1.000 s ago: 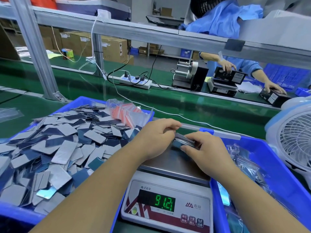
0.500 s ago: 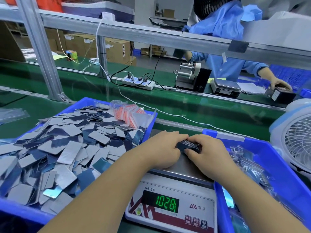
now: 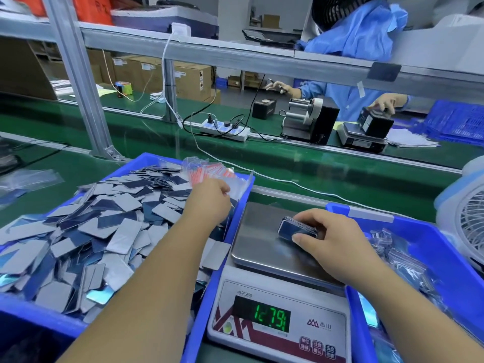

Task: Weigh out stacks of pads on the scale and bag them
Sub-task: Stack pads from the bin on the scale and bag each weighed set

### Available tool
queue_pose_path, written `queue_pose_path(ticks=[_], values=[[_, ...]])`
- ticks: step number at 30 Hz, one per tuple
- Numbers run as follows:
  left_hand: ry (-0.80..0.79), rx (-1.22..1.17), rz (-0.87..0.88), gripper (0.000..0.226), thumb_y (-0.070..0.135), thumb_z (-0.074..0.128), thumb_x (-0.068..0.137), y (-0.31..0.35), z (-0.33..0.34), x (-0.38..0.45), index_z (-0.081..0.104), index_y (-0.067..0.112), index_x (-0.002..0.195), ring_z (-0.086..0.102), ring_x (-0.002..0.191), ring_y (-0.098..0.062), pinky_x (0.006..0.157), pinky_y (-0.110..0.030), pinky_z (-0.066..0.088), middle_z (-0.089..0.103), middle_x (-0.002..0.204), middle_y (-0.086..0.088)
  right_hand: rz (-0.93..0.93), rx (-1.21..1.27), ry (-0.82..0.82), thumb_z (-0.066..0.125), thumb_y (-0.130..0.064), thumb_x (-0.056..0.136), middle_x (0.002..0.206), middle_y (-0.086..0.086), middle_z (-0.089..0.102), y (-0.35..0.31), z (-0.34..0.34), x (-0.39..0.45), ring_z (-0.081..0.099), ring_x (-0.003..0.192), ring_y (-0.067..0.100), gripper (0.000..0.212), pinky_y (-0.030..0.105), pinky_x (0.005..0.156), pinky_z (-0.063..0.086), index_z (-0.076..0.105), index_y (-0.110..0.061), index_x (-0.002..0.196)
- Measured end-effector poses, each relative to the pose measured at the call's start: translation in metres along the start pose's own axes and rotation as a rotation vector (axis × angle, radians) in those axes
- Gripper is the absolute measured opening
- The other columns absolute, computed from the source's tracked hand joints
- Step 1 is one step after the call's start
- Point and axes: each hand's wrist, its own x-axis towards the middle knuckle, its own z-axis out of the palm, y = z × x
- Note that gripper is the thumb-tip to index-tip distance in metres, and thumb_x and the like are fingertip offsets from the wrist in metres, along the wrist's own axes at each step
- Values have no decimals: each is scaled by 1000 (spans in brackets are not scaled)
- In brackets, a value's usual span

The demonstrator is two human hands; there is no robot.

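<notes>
A stack of pads [image 3: 297,229] sits on the scale [image 3: 275,258], whose display reads 12.79, so weighing looks nearly done and bagging is still ahead. The right hand [image 3: 332,238] grips the stack, fingers [image 3: 305,238] clamped on its near edge. The right bin [image 3: 445,258] already holds filled bags; the left bin [image 3: 227,247] is still heaped with loose pads [image 3: 104,231]. Compared with half a second ago, the left hand [image 3: 209,203] has left the stack and now reaches, fingers curled, toward the empty bags [image 3: 209,171]; whether it grips one I cannot tell

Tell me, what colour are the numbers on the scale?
Green, glowing on the scale's black display, head view.
</notes>
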Motion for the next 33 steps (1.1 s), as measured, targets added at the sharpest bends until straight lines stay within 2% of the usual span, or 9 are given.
queue_pose_path(ticks=[3,7,11,13,15,17,25,30,33], values=[[-42,81,27,13,13,56,88,0,2,-1,70,15,88,52,72,-26,70,-35,53,68,90,-13,57,117,-56,77,-27,80,83,-26,67,-1,-2,-1,57,68,-6,22,7,63,40,65,-41,91],[-47,87,46,18,13,54,87,0,4,-1,70,18,81,53,71,-27,64,-32,50,65,78,-8,93,101,-158,73,-31,83,84,-26,68,-1,-5,-2,57,65,-4,10,9,59,42,67,-38,88],[20,104,52,46,5,51,90,3,2,13,64,26,129,61,103,-29,73,-31,44,57,136,-6,65,-67,-134,64,-39,89,97,-21,58,-2,-3,2,52,86,-11,13,8,68,35,59,-47,80],[51,174,80,53,5,51,89,7,1,22,59,31,135,53,116,-31,78,-35,43,44,146,-7,73,-110,-125,62,-42,90,101,-19,54,1,-1,3,50,88,-9,5,10,71,34,65,-41,86],[-19,330,85,58,11,50,90,8,3,26,51,37,141,35,133,-33,94,-40,39,35,152,-5,69,-127,-105,62,-45,89,103,-18,54,5,1,3,50,87,-10,25,8,70,33,69,-25,101],[-128,458,41,59,14,48,89,6,7,26,48,36,143,22,139,-35,106,-45,31,30,155,-2,77,-76,-60,63,-47,86,105,-22,56,5,0,2,48,87,-17,29,4,70,33,68,-29,110],[137,203,11,33,2,52,87,-3,4,29,69,18,110,51,111,-33,81,-37,44,61,114,-10,46,-5,42,67,-34,87,94,-21,59,-5,-5,1,54,72,-3,19,6,61,35,55,-49,90],[283,-1,-66,51,5,46,91,-9,-4,27,57,26,136,60,100,-37,72,-35,42,64,119,-15,37,14,79,68,-28,86,75,-18,55,-4,-7,0,55,65,1,17,7,58,35,61,-43,89],[308,69,-74,37,8,46,92,-9,-6,26,65,20,121,55,87,-34,68,-35,38,65,103,-14,42,-26,67,67,-30,87,86,-18,59,-3,-7,0,55,69,1,17,10,59,33,58,-44,87]])
